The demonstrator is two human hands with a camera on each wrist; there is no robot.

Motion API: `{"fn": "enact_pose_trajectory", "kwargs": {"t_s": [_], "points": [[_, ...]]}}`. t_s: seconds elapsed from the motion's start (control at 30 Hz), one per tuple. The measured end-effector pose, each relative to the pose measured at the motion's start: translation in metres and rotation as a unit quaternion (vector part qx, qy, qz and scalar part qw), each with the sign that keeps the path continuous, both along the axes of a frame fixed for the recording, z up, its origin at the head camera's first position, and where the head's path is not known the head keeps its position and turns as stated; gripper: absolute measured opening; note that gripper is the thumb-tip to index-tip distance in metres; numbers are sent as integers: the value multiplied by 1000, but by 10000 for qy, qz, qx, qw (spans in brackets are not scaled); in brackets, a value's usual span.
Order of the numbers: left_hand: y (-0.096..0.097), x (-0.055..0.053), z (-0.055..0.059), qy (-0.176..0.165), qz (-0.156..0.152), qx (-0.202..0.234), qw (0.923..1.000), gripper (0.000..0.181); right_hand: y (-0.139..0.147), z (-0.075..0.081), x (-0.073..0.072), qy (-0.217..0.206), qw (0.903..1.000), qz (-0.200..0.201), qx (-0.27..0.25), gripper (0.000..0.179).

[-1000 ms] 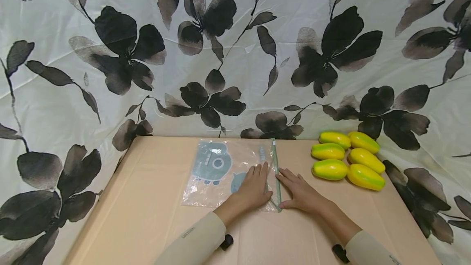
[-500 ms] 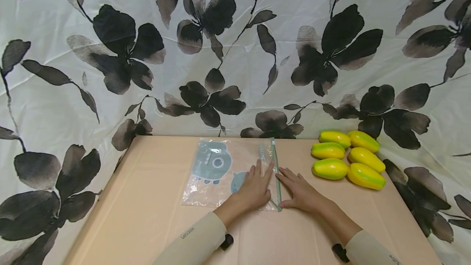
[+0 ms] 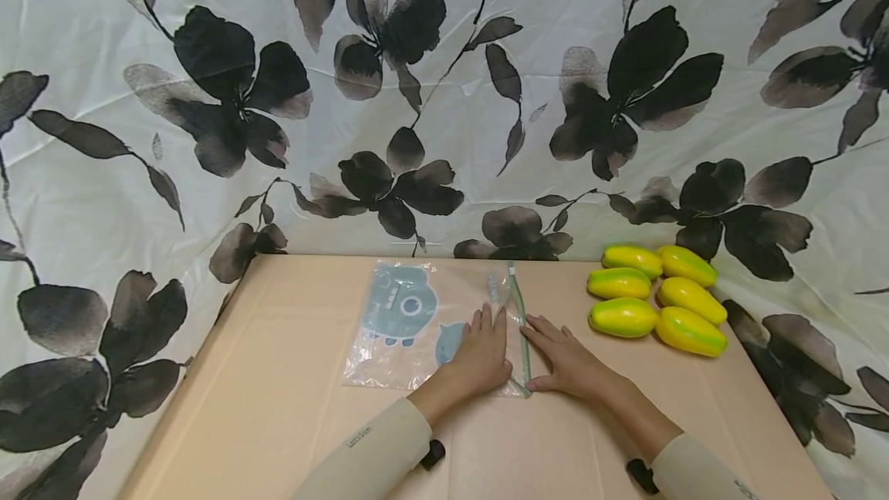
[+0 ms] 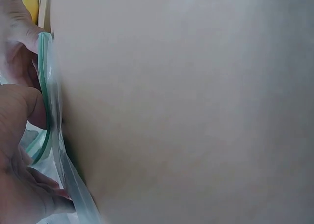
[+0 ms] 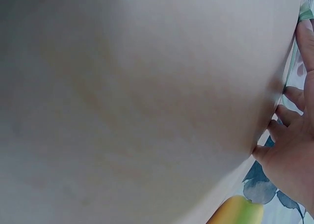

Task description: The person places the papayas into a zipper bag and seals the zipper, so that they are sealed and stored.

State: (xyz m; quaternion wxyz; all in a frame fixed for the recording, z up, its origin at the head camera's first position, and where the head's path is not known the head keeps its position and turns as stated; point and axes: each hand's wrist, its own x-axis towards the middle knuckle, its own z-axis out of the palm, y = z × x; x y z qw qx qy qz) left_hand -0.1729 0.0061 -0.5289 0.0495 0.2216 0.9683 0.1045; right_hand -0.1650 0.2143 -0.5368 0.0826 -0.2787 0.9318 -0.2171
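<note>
Green strip (image 3: 517, 295) shifted left, left hand (image 3: 479, 353), right hand (image 3: 569, 361) straight-fingered, ungrasping, plastic bag (image 3: 429, 319) (print partly hidden)

In the lower centre of the frame, a clear bag (image 3: 420, 338) printed with blue figures is touched by the left hand (image 3: 475, 353). Its green strip (image 3: 518, 303) is touched by the right hand (image 3: 569, 365). At right, six yellow-green fruits (image 3: 687, 301) are grouped on the tan table (image 3: 278, 346), backed by flowered cloth (image 3: 500, 137).
</note>
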Motion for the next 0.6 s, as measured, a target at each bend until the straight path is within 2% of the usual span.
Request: {"fn": "enact_pose_trajectory", "kwargs": {"t_s": [0.37, 0.6], "points": [[3, -1, -2, -105, 252, 18, 9996, 97, 1, 1, -4, 195, 9997, 78, 132, 98], [1, -1, -2, -97, 218, 56, 9997, 94, 1, 3, -13, 286, 9993, 83, 222, 94]]}}
